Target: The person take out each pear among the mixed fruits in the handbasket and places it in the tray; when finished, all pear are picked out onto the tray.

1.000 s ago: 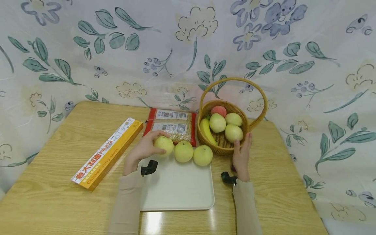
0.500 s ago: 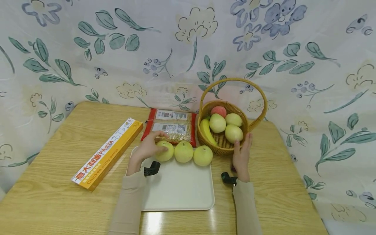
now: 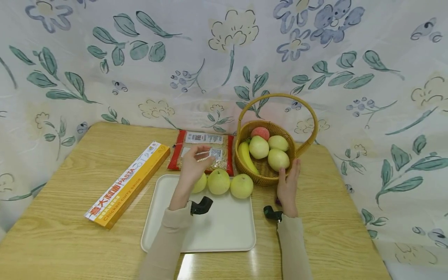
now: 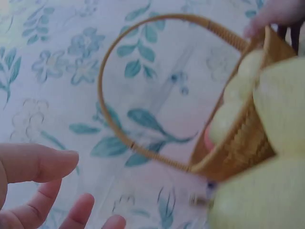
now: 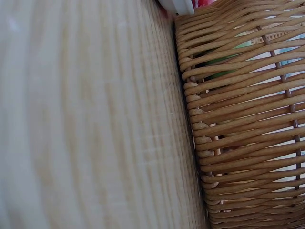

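Three round yellow-green fruits with small stem marks sit in a row along the far edge of the white tray (image 3: 224, 233): a left one (image 3: 200, 184), a middle one (image 3: 218, 181) and a right one (image 3: 241, 186). My left hand (image 3: 193, 165) is raised over the left fruit and partly hides it. In the left wrist view nothing lies between the thumb and the spread, bent fingers (image 4: 38, 164). My right hand (image 3: 288, 190) rests with straight fingers against the near right side of the wicker basket (image 3: 264, 180), which holds a banana, a red fruit and several pale round fruits.
Behind the tray lies a red-edged clear packet (image 3: 229, 155) of grains. A long yellow and white pasta box (image 3: 129, 182) lies slanted on the wooden table (image 3: 70, 175) at left. Floral cloth (image 3: 196, 46) hangs behind. A small dark purple thing (image 3: 278, 202) shows beside the right wrist.
My left hand set the left fruit down beside the middle one, let go and rose up and to the right. The right hand has stayed against the basket.
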Demonstrator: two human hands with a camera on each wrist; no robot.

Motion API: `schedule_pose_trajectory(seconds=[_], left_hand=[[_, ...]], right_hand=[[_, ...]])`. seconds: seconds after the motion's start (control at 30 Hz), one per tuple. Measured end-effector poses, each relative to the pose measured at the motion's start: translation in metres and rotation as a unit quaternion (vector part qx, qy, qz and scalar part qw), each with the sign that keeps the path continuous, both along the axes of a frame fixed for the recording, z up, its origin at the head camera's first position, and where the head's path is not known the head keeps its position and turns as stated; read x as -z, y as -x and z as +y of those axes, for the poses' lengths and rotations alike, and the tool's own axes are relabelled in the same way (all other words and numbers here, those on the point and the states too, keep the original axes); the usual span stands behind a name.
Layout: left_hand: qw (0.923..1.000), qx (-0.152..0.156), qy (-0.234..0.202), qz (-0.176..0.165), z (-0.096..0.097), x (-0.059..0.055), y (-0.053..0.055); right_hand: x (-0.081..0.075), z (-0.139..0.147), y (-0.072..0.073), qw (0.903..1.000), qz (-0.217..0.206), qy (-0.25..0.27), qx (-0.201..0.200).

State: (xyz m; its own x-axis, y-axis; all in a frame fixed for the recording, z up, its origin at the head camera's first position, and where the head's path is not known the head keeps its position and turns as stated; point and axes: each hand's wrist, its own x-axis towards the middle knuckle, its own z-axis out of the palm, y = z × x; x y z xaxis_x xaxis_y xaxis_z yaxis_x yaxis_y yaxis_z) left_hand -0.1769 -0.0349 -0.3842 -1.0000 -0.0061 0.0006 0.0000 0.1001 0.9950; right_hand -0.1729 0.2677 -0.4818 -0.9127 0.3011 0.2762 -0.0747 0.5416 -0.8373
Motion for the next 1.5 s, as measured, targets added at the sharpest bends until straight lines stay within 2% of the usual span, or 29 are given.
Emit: schedule_pose_trajectory(seconds=[0.07, 0.27, 0.47, 0.6, 0.73, 0.9, 1.03, 1.2, 1.37, 1.5], left_hand=[[0.9998, 0.007, -0.016, 0.0, 0.012, -0.004, 0.003], [0.9964, 0.067, -0.051, -0.001, 0.043, -0.013, 0.018], [0.9955, 0.076, -0.057, -0.004, 0.068, -0.018, 0.032], [0.9941, 0.088, -0.057, -0.028, 0.084, -0.018, 0.044], [0.9923, 0.093, -0.057, -0.059, 0.098, -0.015, 0.057], [0.9879, 0.1, -0.079, -0.088, 0.11, -0.01, 0.07], [0.9876, 0.091, -0.076, -0.103, 0.118, -0.009, 0.08], [0.9888, 0.082, -0.058, -0.11, 0.127, -0.009, 0.089], [0.9884, 0.079, -0.022, -0.128, 0.133, -0.005, 0.096], [0.9877, 0.077, -0.032, -0.132, 0.137, 0.002, 0.1]], right_hand=[[0.0, 0.0, 0.0, 1.0, -0.002, 0.003, -0.001], [0.0, 0.001, 0.0, 1.0, 0.0, 0.001, 0.0], [0.0, 0.001, 0.0, 1.0, 0.0, -0.001, -0.002], [0.001, 0.003, 0.001, 1.0, 0.003, -0.003, 0.0], [0.0, 0.003, 0.001, 1.0, 0.003, 0.0, -0.001], [0.0, 0.003, 0.001, 1.0, 0.0, 0.003, -0.002], [0.001, 0.002, 0.002, 0.9999, 0.007, 0.009, -0.002], [0.002, 0.002, 0.003, 0.9998, 0.017, 0.014, 0.0], [0.003, 0.003, 0.003, 0.9998, 0.014, 0.011, 0.003], [0.003, 0.002, 0.003, 0.9998, 0.016, 0.008, 0.002]])
